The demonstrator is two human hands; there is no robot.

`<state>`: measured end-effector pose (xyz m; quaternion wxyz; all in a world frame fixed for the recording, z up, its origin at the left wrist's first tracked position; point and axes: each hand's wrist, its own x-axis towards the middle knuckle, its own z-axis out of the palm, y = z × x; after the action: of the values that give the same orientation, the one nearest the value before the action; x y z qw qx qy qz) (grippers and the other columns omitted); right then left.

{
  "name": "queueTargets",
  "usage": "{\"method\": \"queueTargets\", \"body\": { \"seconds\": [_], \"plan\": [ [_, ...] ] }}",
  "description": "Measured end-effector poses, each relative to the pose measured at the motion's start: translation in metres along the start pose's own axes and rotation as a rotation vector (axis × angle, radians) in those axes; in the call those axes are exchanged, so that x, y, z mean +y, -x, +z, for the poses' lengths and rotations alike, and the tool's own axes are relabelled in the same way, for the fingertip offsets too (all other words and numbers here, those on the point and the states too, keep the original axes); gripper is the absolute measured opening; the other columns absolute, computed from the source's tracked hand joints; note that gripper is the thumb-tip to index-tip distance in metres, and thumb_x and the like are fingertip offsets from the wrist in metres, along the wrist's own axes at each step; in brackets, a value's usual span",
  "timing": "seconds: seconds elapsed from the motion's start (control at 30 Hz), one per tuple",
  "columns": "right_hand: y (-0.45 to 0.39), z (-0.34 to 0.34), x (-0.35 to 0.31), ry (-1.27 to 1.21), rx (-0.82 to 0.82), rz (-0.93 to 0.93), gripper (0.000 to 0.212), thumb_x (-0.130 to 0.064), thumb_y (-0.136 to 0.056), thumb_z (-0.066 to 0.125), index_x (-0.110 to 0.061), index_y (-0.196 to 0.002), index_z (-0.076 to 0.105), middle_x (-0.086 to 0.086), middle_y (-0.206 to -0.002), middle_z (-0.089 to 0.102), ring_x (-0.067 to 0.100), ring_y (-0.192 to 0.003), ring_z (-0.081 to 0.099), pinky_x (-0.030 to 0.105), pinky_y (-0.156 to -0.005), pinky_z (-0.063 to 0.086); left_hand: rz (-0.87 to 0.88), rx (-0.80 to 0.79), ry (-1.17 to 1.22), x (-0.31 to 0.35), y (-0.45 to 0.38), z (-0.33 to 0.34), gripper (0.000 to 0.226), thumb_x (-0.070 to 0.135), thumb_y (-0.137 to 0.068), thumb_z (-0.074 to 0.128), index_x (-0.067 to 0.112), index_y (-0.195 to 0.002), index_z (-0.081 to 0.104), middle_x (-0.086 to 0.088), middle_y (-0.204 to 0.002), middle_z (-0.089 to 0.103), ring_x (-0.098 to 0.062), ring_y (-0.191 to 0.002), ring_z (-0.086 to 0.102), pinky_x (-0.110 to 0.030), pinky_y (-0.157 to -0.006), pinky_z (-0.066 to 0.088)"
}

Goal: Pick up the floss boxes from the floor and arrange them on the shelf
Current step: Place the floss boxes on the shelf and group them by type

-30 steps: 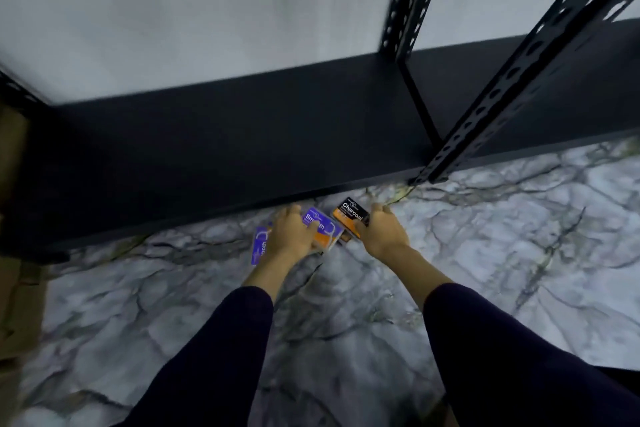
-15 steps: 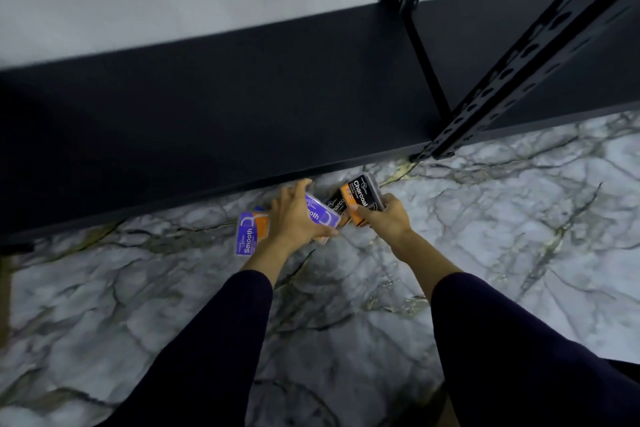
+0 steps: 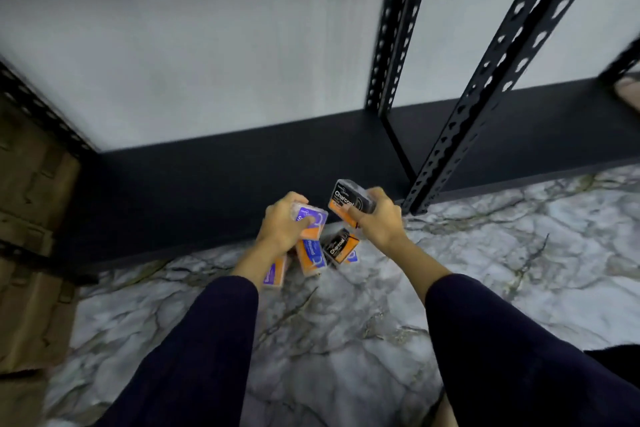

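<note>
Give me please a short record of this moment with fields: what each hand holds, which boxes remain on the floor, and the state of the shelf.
left hand: left hand grips a purple floss box, lifted off the floor
right hand: right hand grips a black Charcoal floss box, lifted in front of the shelf edge
boxes on floor: one Charcoal box, at least two purple-and-orange boxes beside it; exact count unclear, partly hidden by the hands
shelf: dark bottom shelf board, no floss box visible on it
floor: marble floor
</note>
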<state>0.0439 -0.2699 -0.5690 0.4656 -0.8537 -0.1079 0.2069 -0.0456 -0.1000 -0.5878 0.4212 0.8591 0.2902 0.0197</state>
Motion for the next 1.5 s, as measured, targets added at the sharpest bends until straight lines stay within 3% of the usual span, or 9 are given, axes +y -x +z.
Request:
{"method": "queueTargets", "body": {
  "seconds": [0.47,0.57,0.7,0.9,1.0,1.1,1.2,1.33,1.5],
  "plan": [
    [0.116,-0.102,-0.244,-0.08,0.266,-0.729,0.031,-0.02,-0.095,0.058,-0.013,-0.124,0.05,0.003,-0.107,0.064,0.013,-0.093,0.059,0.006,-0.072,0.04,0.485,0.58,0.277,0.18,0.133,-0.23,0.031,0.013,-0.086,0.07,0.023,-0.112,0.058,0.001,-0.106,0.063,-0.012,-0.094,0.063,-0.029,-0.079,0.056],
    [0.125,-0.113,-0.277,-0.117,0.317,-0.799,0.031,-0.018,-0.096,0.055,-0.017,-0.126,0.047,0.005,-0.117,0.061,0.015,-0.105,0.058,0.024,-0.089,0.047,0.561,0.659,0.294,0.202,0.146,-0.258,0.029,0.015,-0.085,0.07,0.022,-0.111,0.059,0.005,-0.105,0.064,-0.01,-0.095,0.063,-0.027,-0.078,0.055],
    [0.126,-0.121,-0.313,-0.154,0.355,-0.836,0.041,-0.012,-0.097,0.047,-0.016,-0.136,0.037,0.007,-0.128,0.049,0.021,-0.119,0.047,0.039,-0.104,0.041,0.578,0.725,0.345,0.222,0.142,-0.287,0.031,0.014,-0.086,0.071,0.021,-0.114,0.059,0.004,-0.11,0.062,-0.009,-0.098,0.062,-0.017,-0.074,0.052],
    [0.102,-0.122,-0.346,-0.157,0.459,-0.847,0.052,-0.007,-0.098,0.04,-0.014,-0.147,0.025,0.011,-0.132,0.039,0.008,-0.107,0.036,0.015,-0.091,0.027,0.548,0.795,0.369,0.231,0.115,-0.316,0.031,0.017,-0.087,0.07,0.024,-0.115,0.059,0.004,-0.115,0.063,-0.012,-0.101,0.062,-0.032,-0.085,0.055],
    [0.083,-0.119,-0.351,-0.11,0.441,-0.803,0.057,-0.007,-0.1,0.041,-0.016,-0.151,0.017,0.013,-0.138,0.034,0.014,-0.112,0.042,0.019,-0.091,0.031,0.54,0.795,0.343,0.229,0.098,-0.326,0.03,0.019,-0.088,0.069,0.026,-0.115,0.058,0.008,-0.114,0.061,-0.011,-0.102,0.061,-0.03,-0.084,0.055],
    [0.062,-0.114,-0.349,-0.049,0.373,-0.769,0.062,-0.014,-0.101,0.041,-0.02,-0.153,0.007,0.01,-0.153,0.022,0.023,-0.138,0.031,0.031,-0.109,0.029,0.54,0.806,0.322,0.224,0.08,-0.333,0.03,0.018,-0.089,0.067,0.026,-0.116,0.058,0.005,-0.122,0.06,-0.008,-0.101,0.061,-0.018,-0.077,0.053],
    [0.042,-0.11,-0.351,0.063,0.444,-0.798,0.06,-0.024,-0.102,0.041,-0.021,-0.153,0.01,0.004,-0.161,0.007,0.023,-0.146,0.017,0.039,-0.118,0.024,0.529,0.846,0.245,0.218,0.062,-0.337,0.029,0.024,-0.09,0.066,0.031,-0.117,0.057,0.008,-0.126,0.058,-0.014,-0.108,0.059,-0.031,-0.084,0.054],
    [0.021,-0.107,-0.357,0.246,0.48,-0.757,0.057,-0.035,-0.103,0.034,-0.026,-0.153,0.009,0.004,-0.161,0.0,0.024,-0.148,0.009,0.047,-0.119,0.008,0.416,1.023,-0.143,0.212,0.042,-0.343,0.035,0.027,-0.09,0.065,0.024,-0.124,0.057,-0.002,-0.146,0.044,-0.029,-0.136,0.032,-0.042,-0.109,0.031],
    [-0.002,-0.104,-0.37,0.39,0.461,-0.635,0.054,-0.037,-0.102,0.03,-0.031,-0.151,0.007,0.007,-0.161,0.0,0.023,-0.149,0.0,0.063,-0.112,0.004,0.303,0.874,-0.203,0.214,0.017,-0.357,0.048,0.034,-0.089,0.066,0.026,-0.132,0.046,-0.004,-0.16,0.012,-0.038,-0.146,0.007,-0.054,-0.115,0.016]
  ]
}}
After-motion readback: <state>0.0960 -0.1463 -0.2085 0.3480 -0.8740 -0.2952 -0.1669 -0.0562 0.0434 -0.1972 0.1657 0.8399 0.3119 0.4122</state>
